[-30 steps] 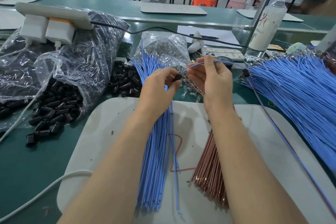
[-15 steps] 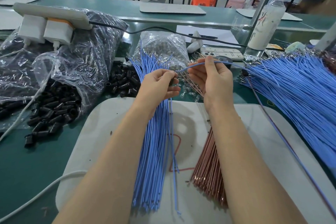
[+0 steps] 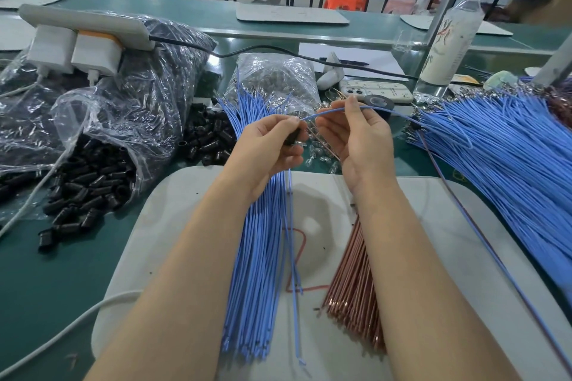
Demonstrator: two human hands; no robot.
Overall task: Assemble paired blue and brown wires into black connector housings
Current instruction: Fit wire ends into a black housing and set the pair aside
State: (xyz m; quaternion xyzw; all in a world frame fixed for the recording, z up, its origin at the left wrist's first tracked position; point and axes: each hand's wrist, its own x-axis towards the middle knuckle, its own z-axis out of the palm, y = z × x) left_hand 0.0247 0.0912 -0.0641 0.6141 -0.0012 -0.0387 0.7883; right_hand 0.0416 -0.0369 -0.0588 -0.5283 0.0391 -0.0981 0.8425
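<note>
My left hand grips a small black connector housing between thumb and fingers. My right hand pinches a single blue wire whose end runs into that housing; the wire arcs off to the right. A bundle of blue wires lies on the white mat under my left forearm. Beside it, a bundle of brown wires sits partly hidden by my right forearm. Loose black housings spill from a clear bag at left.
A large fan of blue wires covers the right side. A clear bag of small parts, a phone, a black tape roll and a bottle stand behind my hands. A power strip lies on bags at left.
My left hand has curled tighter around the housing, hiding most of it. The blue wire's end has been brought up to the housing. My right hand keeps its pinch on the wire.
</note>
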